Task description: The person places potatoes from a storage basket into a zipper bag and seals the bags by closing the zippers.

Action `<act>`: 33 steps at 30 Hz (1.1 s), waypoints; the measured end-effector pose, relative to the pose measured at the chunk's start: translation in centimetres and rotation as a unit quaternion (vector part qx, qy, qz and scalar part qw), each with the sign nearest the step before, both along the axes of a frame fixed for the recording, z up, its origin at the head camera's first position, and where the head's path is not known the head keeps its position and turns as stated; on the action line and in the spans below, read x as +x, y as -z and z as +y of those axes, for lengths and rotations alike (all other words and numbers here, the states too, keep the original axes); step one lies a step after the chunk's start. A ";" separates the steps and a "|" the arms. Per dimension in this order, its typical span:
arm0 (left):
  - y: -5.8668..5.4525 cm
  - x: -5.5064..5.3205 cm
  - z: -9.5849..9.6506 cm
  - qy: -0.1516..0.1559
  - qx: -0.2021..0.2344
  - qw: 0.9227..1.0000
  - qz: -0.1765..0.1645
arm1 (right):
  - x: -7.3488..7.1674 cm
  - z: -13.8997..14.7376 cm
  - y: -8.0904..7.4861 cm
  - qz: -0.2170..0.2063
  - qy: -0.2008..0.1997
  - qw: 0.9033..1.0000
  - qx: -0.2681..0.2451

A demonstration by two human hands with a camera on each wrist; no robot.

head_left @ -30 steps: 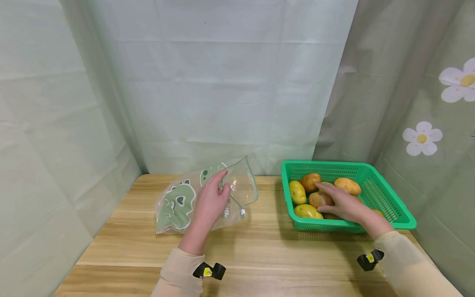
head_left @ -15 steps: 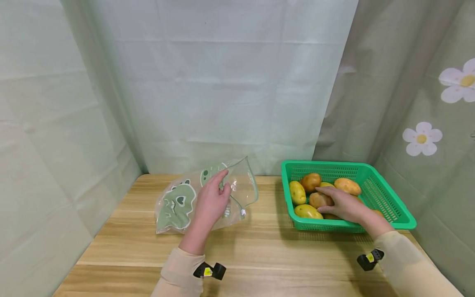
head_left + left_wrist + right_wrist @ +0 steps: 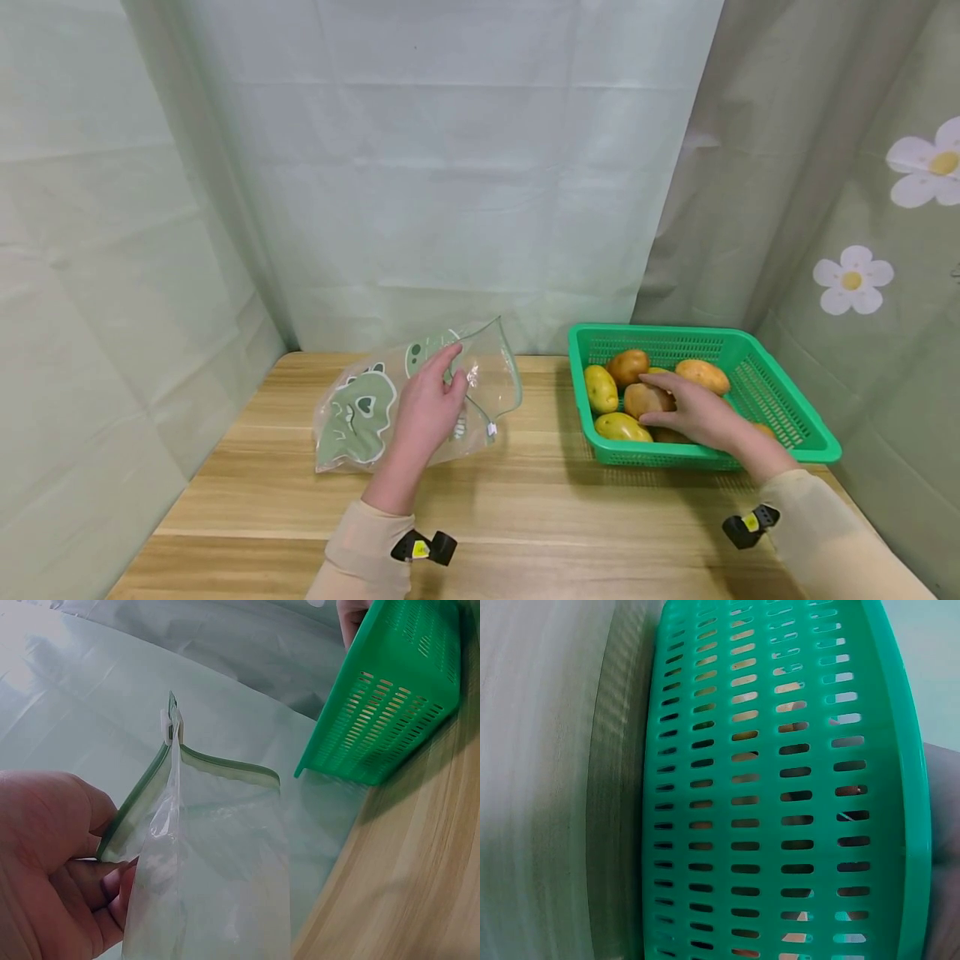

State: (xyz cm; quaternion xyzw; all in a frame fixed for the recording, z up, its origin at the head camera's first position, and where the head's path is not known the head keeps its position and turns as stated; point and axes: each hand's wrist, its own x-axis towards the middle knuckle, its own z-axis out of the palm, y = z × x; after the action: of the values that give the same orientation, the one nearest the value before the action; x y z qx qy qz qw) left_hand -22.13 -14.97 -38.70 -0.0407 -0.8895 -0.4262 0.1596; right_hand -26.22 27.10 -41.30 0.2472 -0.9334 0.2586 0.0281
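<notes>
My left hand [image 3: 431, 406] holds the clear zip bag [image 3: 225, 877] by its opening; in the left wrist view the fingers pinch the green-edged mouth, which gapes. The white slider [image 3: 491, 429] sits at the near corner of the mouth, and a green cartoon animal print [image 3: 358, 417] covers the bag's left part. My right hand [image 3: 701, 410] reaches over the near rim of the green basket [image 3: 783, 408], thumb and fingers round a brown potato [image 3: 647, 401]. In the right wrist view the basket wall [image 3: 765, 802] hides the potato and most of this hand.
Other potatoes lie in the basket: yellow ones [image 3: 622, 427] at left and front, a brown one [image 3: 628, 367] behind, a tan one [image 3: 702, 376] to the right. Wooden table [image 3: 540, 508] spans between bag and basket. Pale curtains [image 3: 465, 208] close off the back and sides.
My right fingers have drawn in on the brown potato, which has shifted slightly up and now covers more of the yellow potato behind. The left hand and bag hold still.
</notes>
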 end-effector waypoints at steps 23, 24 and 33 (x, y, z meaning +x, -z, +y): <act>-0.1 0.0 0.0 0.003 0.005 1.000 0.003 | 1.5 -2.6 -3.3 -0.071 0.023 0.987 -0.142; -0.1 0.0 0.0 0.003 0.004 1.000 0.004 | 1.7 -2.9 -3.5 -0.075 0.024 0.986 -0.148; -0.1 0.0 0.0 0.001 -0.002 1.000 0.008 | 2.4 -5.4 -5.1 -0.061 0.049 0.983 -0.166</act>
State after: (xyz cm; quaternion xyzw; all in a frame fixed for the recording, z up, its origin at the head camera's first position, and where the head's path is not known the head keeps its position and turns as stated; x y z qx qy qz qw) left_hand -22.10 -14.95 -38.58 -0.0450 -0.8888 -0.4246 0.1667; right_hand -23.82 21.65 -36.18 0.1764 -0.8886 0.4228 0.0241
